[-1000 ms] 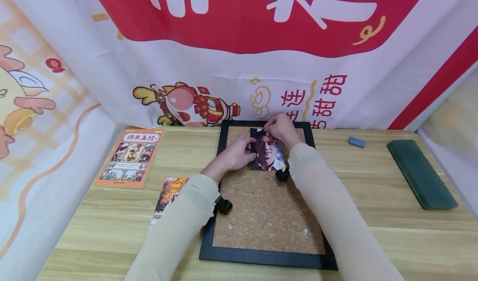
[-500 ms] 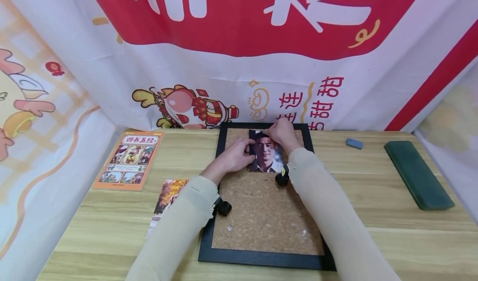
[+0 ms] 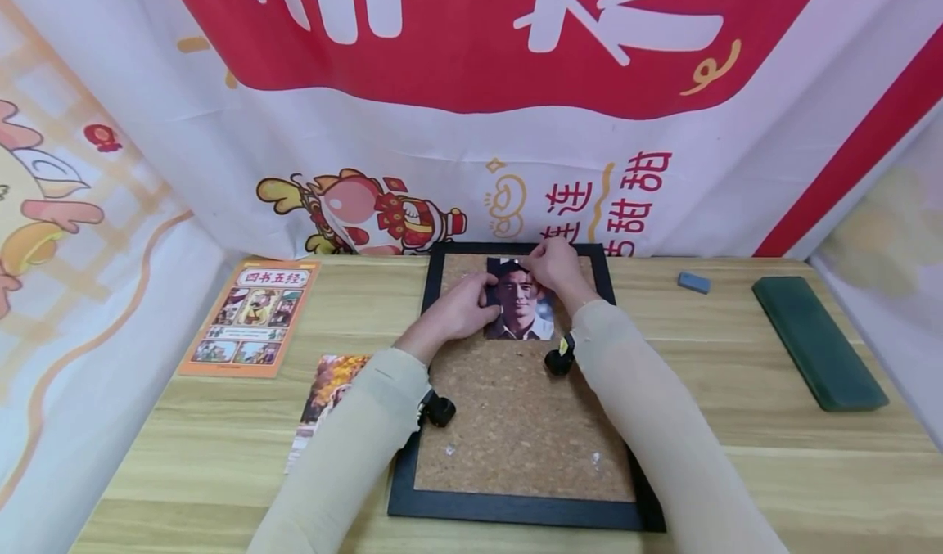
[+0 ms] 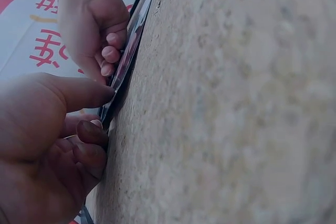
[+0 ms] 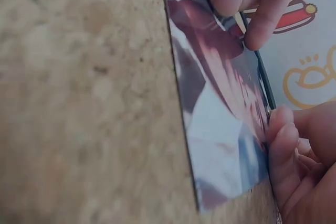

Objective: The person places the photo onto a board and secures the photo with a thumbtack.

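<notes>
A portrait photo lies near the top of a black-framed corkboard. My left hand holds the photo's left edge, thumb and index finger spread on it; in the left wrist view its thumb presses the edge. My right hand is at the photo's top edge, its thumb and index finger pinching a tiny shiny pin. The fingertips mostly hide the pin, so its shape is unclear. In the right wrist view the photo looks slightly bowed off the cork.
Left of the board lie an orange picture booklet and a second photo, partly under my left sleeve. At the right are a small blue block and a long dark-green slab. A printed cloth hangs behind the table.
Both hands stay at the photo. My right fingertips have shifted slightly right along its top edge. The whole head view has drifted a little.
</notes>
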### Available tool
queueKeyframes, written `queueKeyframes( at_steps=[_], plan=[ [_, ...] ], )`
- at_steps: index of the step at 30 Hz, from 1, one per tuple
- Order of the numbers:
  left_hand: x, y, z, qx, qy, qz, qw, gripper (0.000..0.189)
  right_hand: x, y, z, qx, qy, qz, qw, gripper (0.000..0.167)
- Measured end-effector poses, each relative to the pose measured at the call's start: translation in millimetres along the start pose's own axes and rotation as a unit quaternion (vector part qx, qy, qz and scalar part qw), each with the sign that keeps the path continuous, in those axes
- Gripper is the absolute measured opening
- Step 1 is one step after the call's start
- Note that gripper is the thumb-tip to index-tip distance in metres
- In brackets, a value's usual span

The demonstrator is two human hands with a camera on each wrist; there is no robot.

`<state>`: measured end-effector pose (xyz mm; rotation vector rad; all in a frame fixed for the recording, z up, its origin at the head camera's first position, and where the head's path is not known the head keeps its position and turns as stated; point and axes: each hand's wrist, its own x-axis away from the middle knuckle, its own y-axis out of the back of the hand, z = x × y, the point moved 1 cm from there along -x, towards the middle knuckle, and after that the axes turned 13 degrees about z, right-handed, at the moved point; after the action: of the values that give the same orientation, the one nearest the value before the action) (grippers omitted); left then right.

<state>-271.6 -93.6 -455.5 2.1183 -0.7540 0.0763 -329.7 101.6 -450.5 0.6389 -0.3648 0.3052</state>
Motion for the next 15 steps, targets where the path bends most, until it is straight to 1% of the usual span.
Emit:
queueKeyframes(
  at_steps=[2, 4, 7, 10, 11, 15],
  plan=[
    [6.6, 2.6, -7.3, 0.003, 0.002, 0.001, 1.0000, 0.054, 3.5, 1, -2, -0.019, 0.008, 0.004, 0.9998, 0.021],
    [10.3, 4.0, -11.4, 0.006, 0.003, 0.002, 1.0000, 0.054, 7.8, 1, -3, -0.040, 0.016, 0.007, 0.9990, 0.019],
    [13.6, 5.2, -12.5, 0.016, 0.001, 0.001, 0.9999, 0.053, 15.0, 2, -5, -0.085, 0.034, 0.026, 0.9954, 0.017],
    [16.4, 6.5, -11.1, 0.033, -0.008, -0.004, 0.9994, 0.052, 22.6, 3, -7, -0.120, 0.051, 0.053, 0.9901, 0.020],
    [17.2, 7.1, -10.2, 0.037, -0.013, -0.006, 0.9992, 0.051, 25.1, 4, -8, -0.125, 0.056, 0.061, 0.9887, 0.022],
    [21.9, 9.3, -6.8, 0.051, -0.032, -0.019, 0.9980, 0.051, 36.4, 8, -12, -0.124, 0.072, 0.068, 0.9873, 0.025]
  ],
)
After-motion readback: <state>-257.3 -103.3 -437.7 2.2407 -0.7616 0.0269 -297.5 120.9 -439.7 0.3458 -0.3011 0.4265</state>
